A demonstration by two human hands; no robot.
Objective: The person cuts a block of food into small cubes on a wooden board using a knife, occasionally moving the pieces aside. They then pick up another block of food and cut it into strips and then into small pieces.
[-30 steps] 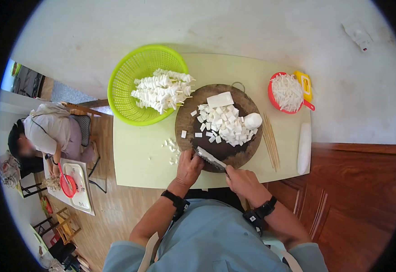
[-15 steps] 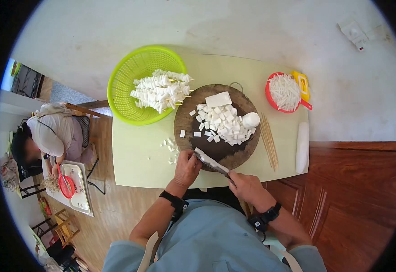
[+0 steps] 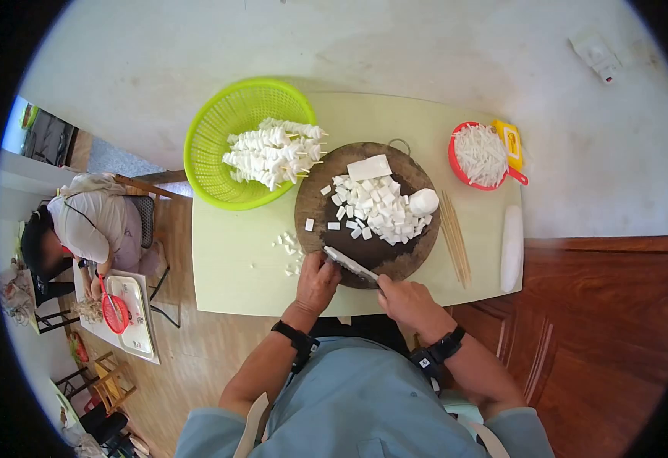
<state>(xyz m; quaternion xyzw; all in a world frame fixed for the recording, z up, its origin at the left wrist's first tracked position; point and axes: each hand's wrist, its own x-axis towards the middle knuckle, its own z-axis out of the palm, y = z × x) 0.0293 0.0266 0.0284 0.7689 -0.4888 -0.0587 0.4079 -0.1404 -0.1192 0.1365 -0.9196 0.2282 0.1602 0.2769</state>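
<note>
A round wooden chopping board (image 3: 315,183) bears a heap of small white cut pieces (image 3: 380,210), a white slab (image 3: 369,167) and a rounded white chunk (image 3: 424,201). My right hand (image 3: 412,304) grips the handle of a knife (image 3: 351,264), whose blade slants over the board's near edge. White shows along the blade. My left hand (image 3: 318,281) is closed at the blade's far end, by the same edge; what its fingers hold is hidden.
A green basket (image 3: 204,172) of white skewered pieces (image 3: 273,153) stands left of the board. White scraps (image 3: 289,248) lie below it. Bamboo skewers (image 3: 454,240), a long white radish-like root (image 3: 511,248) and a red strainer (image 3: 454,164) of white strips are to the right. Another person (image 3: 93,221) sits far left.
My right hand has moved slightly up and left with the knife, and the blade now lies further over the board. My left hand stays nearly in place.
</note>
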